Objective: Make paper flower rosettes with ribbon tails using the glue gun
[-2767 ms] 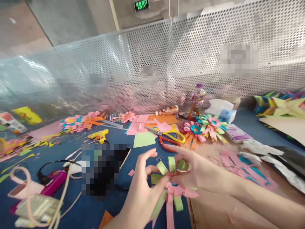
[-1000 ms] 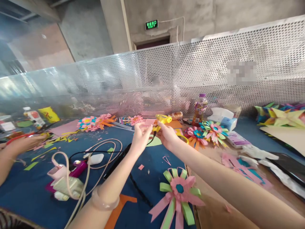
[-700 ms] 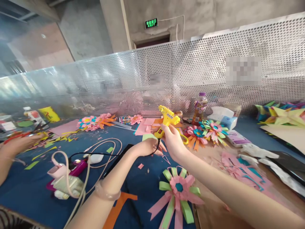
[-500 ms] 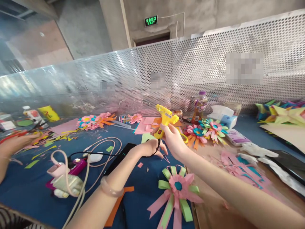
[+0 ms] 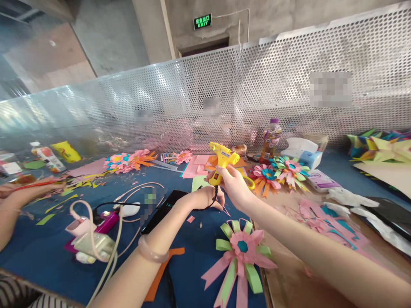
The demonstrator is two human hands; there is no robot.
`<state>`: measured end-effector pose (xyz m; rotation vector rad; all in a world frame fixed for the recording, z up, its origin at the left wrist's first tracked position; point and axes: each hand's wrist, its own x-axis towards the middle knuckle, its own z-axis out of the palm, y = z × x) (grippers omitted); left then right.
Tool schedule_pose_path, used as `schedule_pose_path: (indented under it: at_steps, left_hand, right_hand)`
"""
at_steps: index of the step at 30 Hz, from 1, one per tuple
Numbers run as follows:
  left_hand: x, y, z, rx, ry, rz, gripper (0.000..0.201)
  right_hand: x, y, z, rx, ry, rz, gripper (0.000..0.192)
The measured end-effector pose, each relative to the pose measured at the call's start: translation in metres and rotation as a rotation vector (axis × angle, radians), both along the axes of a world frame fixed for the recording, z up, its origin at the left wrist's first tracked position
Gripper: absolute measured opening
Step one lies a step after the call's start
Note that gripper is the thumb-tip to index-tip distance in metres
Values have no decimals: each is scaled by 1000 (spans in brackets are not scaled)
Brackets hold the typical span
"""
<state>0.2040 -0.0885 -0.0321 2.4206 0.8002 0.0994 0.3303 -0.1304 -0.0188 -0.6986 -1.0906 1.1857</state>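
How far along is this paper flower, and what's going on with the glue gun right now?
The pink and green paper flower lies assembled on the blue table, untouched. The right hand holds the yellow glue gun raised; the left hand is at its black cord. No gluing shows yet; loose pink strips remain.

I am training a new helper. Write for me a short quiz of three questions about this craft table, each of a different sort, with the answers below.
1. True or false: the right hand holds the yellow plastic glue gun above the blue table.
2. Multiple choice: the left hand is at
A. the black cord under the gun
B. the purple-capped drink bottle
C. the white tissue pack
3. Fill in: the pink and green looped paper flower lying nearest the camera has a ____ centre.

Key
1. True.
2. A, the black cord.
3. Blue.
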Motion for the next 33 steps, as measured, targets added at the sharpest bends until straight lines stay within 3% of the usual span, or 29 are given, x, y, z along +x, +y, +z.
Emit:
schedule_pose_path:
  at_steps: [12,16,20,26,30,33]
  left_hand:
    - [5,-3,-4,-35,-39,32,11]
    - [-5,-1,-3,-1,-136,137,7]
    - [-26,1,11,24,-287,297,9]
    - [-64,8,33,115,-537,550,16]
    - [-77,13,38,175,-696,623,18]
    - [-82,15,40,222,-768,663,27]
  right_hand:
    - [-1,5,-6,-36,32,-15,18]
    - [-2,4,-6,-32,54,-58,20]
    - [-1,0,-4,-21,75,-114,21]
    - [-10,-9,-7,-159,107,-21,19]
    - [-16,-12,-12,-213,69,-40,21]
    - [-17,-14,-12,-188,-73,-49,26]
